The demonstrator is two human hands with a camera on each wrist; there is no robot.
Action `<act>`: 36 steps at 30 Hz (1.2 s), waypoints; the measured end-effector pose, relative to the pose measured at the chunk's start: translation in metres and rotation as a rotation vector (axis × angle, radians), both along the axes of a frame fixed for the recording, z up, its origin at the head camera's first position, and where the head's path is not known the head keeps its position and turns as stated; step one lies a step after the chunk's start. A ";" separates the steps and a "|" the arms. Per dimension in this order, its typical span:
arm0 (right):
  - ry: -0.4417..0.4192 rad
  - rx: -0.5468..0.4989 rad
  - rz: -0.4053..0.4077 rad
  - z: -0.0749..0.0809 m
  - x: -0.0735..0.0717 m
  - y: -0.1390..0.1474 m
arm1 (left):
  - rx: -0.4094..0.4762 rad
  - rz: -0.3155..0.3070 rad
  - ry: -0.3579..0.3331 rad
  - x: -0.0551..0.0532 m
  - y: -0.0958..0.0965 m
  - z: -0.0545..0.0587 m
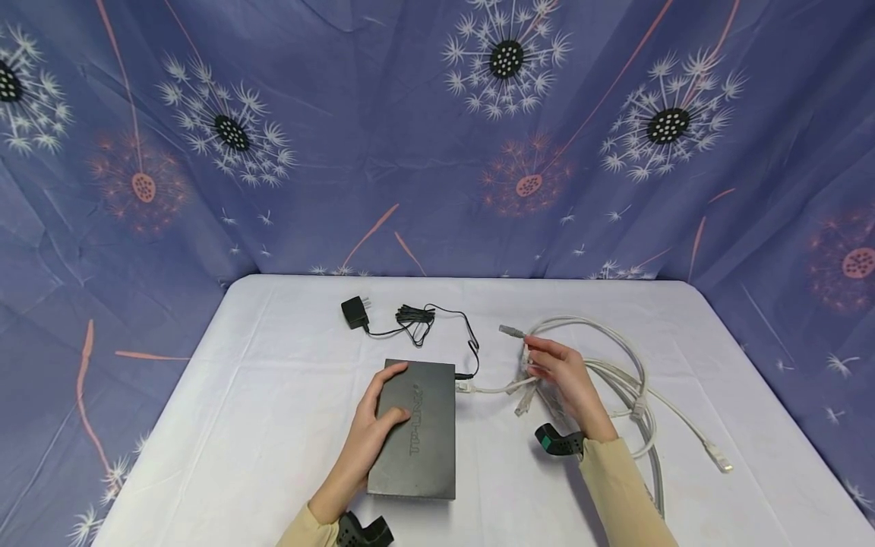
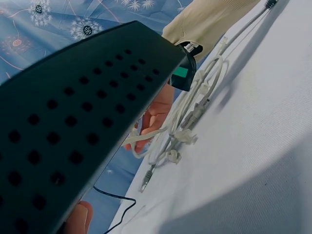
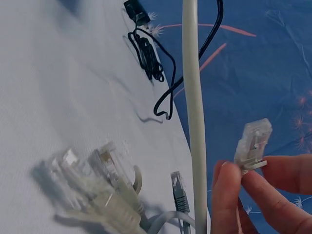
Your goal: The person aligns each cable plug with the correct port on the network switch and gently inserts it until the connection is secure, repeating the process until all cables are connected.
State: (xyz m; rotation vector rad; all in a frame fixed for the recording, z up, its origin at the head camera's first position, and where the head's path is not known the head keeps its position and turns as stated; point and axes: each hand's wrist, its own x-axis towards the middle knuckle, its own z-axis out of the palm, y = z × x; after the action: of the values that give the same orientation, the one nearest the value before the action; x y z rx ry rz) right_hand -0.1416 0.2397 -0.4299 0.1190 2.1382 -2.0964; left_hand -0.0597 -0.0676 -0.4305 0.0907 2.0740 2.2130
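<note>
A dark grey TP-LINK network switch is in my left hand, thumb on its top face and other fingers along its left and far edges. In the left wrist view its vented side fills much of the frame. A white network cable's plug sits in the switch's right side, beside the black power plug. My right hand pinches a clear network cable plug between thumb and fingers. Several other loose plugs lie just below that hand.
Coiled grey-white network cables spread over the right of the white table, one plug lying far right. Behind the switch are a black power adapter and its bundled cord. A patterned cloth hangs behind the table.
</note>
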 end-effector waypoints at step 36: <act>0.186 -0.113 -0.021 0.020 0.018 -0.011 | 0.013 0.027 0.003 -0.002 -0.004 0.000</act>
State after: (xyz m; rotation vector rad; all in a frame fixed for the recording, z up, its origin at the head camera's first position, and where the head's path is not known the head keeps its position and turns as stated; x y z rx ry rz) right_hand -0.1238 0.2290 -0.4101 -0.0686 2.1172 -2.3184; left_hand -0.0617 -0.0716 -0.4302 0.0684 2.0747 2.2434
